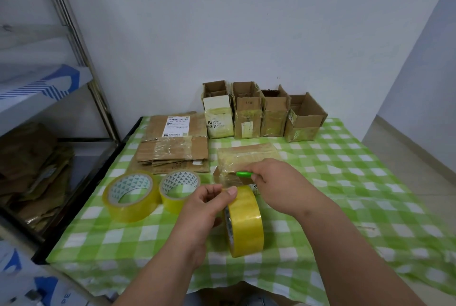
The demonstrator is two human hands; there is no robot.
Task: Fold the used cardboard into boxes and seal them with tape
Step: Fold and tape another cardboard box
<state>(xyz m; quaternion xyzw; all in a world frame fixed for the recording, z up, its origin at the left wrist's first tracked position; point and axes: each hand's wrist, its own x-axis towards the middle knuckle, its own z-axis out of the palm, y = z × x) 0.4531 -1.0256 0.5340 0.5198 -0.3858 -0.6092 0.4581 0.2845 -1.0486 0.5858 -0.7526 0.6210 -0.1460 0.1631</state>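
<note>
Head view looks down on a worktop [357, 172] under a green-and-white checked cloth. Left hand [206, 209] curls its grip around a roll of yellowish tape [245, 226] held on edge near the front of the worktop, thumb pressed on top of the roll. Right hand [278, 182] closes its fingers around a small green-handled cutter [243, 174], its tip over a taped box [246, 162] lying just beyond the roll; a strip of tape runs from the roll up toward that box. Two more tape rolls [130, 194] lie flat side by side to the left, touching each other. Behind them sits a stack of flattened cardboard [172, 147], the top sheet bearing a white shipping label. Four folded boxes [261, 113] stand in a row at the back edge by the wall, tops open. A metal shelf [44, 98] at far left holds more flattened cardboard.
</note>
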